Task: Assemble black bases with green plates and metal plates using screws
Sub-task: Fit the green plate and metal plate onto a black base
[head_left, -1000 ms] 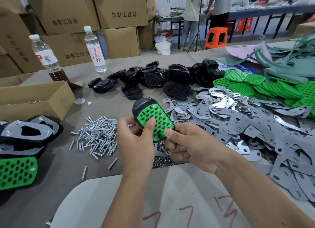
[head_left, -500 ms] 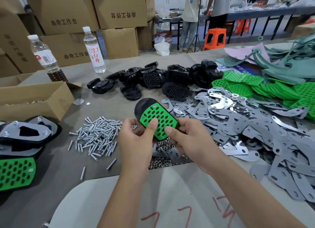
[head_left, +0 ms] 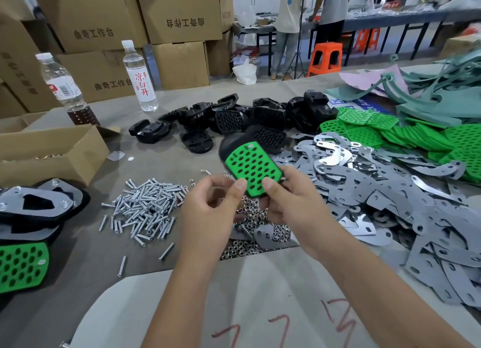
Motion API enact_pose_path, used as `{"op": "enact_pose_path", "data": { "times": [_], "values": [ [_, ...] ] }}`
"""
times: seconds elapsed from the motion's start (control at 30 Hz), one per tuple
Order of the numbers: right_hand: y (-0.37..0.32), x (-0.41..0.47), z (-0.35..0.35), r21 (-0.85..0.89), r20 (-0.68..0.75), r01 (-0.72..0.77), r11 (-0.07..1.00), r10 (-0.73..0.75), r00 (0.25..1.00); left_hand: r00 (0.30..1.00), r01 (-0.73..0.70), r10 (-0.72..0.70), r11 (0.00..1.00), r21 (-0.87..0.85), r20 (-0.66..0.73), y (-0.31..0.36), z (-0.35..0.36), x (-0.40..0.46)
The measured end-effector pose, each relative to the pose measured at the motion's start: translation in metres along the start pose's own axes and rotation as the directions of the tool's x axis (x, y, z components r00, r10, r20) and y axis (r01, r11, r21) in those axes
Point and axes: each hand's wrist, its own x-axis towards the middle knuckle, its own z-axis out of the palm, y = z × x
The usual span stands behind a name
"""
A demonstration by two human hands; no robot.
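A black base with a perforated green plate on its face is held up over the table's middle. My right hand grips its near right corner, thumb on the green plate. My left hand pinches the near left edge with its thumb tip. Loose screws lie in a heap to the left, small nuts under my hands. Grey metal plates spread to the right, spare black bases behind, green plates at the far right.
Finished assemblies lie stacked at the left edge beside an open cardboard box. Two water bottles stand at the back left before stacked cartons. Teal foam strips pile at the back right. A white sheet covers the near table.
The base with the green plate has shifted right and tilted in my hands. My left hand has loosened to a thumb-tip hold at its edge.
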Motion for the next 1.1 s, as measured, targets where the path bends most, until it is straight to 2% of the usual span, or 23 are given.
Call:
{"op": "enact_pose_path", "data": {
  "times": [0.03, 0.1, 0.13, 0.2, 0.33, 0.5, 0.63, 0.8, 0.93, 1.0, 1.07, 1.1],
  "values": [
    [-0.003, 0.002, -0.003, 0.015, -0.056, -0.007, 1.0, 0.008, 0.998, 0.998, -0.053, 0.046, 0.981, 0.185, 0.044, -0.002, -0.003, 0.001],
    [-0.007, 0.004, -0.01, 0.018, -0.15, -0.022, 1.0, 0.024, 0.988, 0.972, -0.207, 0.105, 0.809, 0.55, 0.212, -0.005, -0.009, 0.001],
    [-0.007, 0.006, -0.014, 0.014, -0.182, -0.032, 0.999, 0.034, 0.983, 0.948, -0.281, 0.098, 0.71, 0.646, 0.304, -0.005, -0.011, 0.0],
    [-0.007, 0.007, -0.018, 0.013, -0.22, -0.056, 0.998, 0.057, 0.974, 0.913, -0.35, 0.068, 0.636, 0.688, 0.401, -0.005, -0.015, 0.0],
    [-0.005, 0.006, -0.017, 0.074, -0.233, -0.097, 0.993, 0.112, 0.966, 0.915, -0.328, 0.076, 0.712, 0.621, 0.396, -0.003, -0.019, 0.002],
    [-0.006, 0.005, -0.015, 0.094, -0.208, -0.119, 0.988, 0.137, 0.969, 0.971, -0.205, 0.086, 0.78, 0.592, 0.223, -0.007, -0.021, 0.002],
    [-0.005, 0.005, -0.015, 0.07, -0.211, -0.135, 0.988, 0.147, 0.966, 0.978, -0.204, 0.13, 0.751, 0.628, 0.162, -0.011, -0.023, 0.005],
    [-0.005, 0.005, -0.014, 0.051, -0.184, -0.14, 0.989, 0.147, 0.972, 0.986, -0.167, 0.132, 0.803, 0.573, 0.103, -0.014, -0.024, 0.009],
    [-0.001, 0.004, -0.011, -0.11, -0.138, -0.154, 0.982, 0.138, 0.981, 0.993, -0.096, 0.116, 0.918, 0.385, -0.028, -0.012, -0.025, 0.014],
    [0.0, 0.003, -0.008, -0.172, -0.106, -0.142, 0.975, 0.125, 0.986, 0.983, -0.059, 0.087, 0.985, 0.163, -0.164, -0.011, -0.024, 0.015],
    [0.001, 0.001, -0.005, -0.224, -0.07, -0.125, 0.967, 0.112, 0.991, 0.963, -0.086, 0.066, 0.994, -0.067, -0.262, -0.006, -0.024, 0.013],
    [0.001, 0.0, -0.003, -0.249, -0.054, -0.113, 0.962, 0.102, 0.993, 0.956, -0.118, 0.08, 0.986, -0.122, -0.282, -0.005, -0.024, 0.013]
  ]
}}
